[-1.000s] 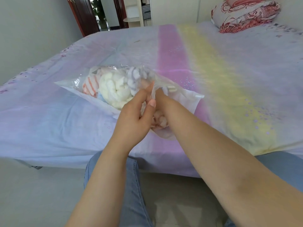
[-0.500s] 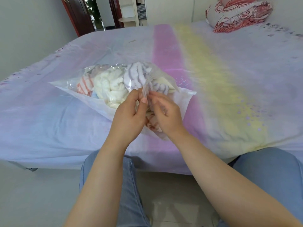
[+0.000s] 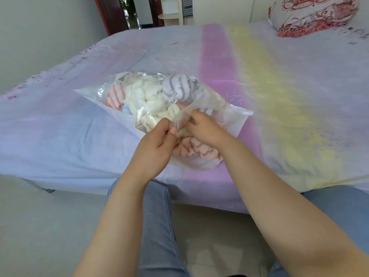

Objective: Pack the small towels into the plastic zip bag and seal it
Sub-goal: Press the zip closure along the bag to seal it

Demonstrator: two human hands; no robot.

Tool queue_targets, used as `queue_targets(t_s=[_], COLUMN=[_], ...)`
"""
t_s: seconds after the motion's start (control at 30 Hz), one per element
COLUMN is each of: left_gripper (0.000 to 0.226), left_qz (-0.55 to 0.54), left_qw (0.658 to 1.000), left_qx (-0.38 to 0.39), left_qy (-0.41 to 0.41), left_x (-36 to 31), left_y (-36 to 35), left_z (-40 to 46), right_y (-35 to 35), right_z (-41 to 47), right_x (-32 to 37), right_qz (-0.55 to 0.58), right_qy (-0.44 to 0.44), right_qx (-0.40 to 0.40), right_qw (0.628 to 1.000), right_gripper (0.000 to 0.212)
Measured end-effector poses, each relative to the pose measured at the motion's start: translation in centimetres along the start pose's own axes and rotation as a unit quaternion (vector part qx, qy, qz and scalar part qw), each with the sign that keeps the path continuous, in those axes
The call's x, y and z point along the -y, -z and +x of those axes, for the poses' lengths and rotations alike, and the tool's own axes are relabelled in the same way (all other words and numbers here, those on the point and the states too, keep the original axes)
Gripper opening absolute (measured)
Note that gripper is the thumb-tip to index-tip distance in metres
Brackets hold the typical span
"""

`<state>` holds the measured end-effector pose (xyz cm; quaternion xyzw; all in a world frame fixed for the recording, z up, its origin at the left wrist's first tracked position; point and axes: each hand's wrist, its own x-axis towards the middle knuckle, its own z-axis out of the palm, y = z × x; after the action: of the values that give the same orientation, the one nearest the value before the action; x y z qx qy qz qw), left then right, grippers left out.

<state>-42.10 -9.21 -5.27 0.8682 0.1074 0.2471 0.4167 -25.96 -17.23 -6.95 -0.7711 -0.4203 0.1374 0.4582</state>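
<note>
zip bag (image 3: 235, 120) mouth edge pinched by left hand (image 3: 157, 144) and right hand (image 3: 203, 126), near bed (image 3: 60, 152) edge.

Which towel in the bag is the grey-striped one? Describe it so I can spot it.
On the bed lies a clear bag stuffed with towels. The grey-striped towel bulges at the bag's top, just beyond the right hand. Its neighbours are a plain cream towel and orange-striped ones.

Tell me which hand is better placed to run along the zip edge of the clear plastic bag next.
Right, probably. The left hand pinches the clear plastic bag at its mouth edge, anchoring it. The right hand also grips that edge beside it, with unsealed edge stretching to its side.
</note>
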Motion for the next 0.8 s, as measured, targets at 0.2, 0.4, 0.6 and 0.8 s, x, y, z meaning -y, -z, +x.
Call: queue_targets(t_s=[0.2,0.4,0.6,0.8], left_gripper=[0.019,0.112,0.091,0.090], left_qz=[-0.103,0.116,0.140,0.231], left_qw=[0.992,0.993,0.983,0.966], left_qx=[-0.021,-0.034,-0.115,-0.053], left_qy=[0.075,0.003,0.024,0.106], left_x=[3.1,4.5,6.7,10.1], left_y=[-3.0,-5.6,-4.7,3.5], left_z=[-0.4,0.0,2.6,7.4], right_y=[-0.4,4.5,5.7,-1.9], right_z=[-8.0,-4.5,-1.9,-4.2], right_x=[-5.7,-8.0,-9.0,-5.5], right_qz=[0.058,-0.208,-0.088,0.035], right_qy=[0.011,-0.066,-0.122,-0.138], right_qx=[-0.342,-0.265,-0.257,-0.186], right_qw=[0.938,0.939,0.955,0.972], right_gripper=[0.037,0.070,0.030,0.021])
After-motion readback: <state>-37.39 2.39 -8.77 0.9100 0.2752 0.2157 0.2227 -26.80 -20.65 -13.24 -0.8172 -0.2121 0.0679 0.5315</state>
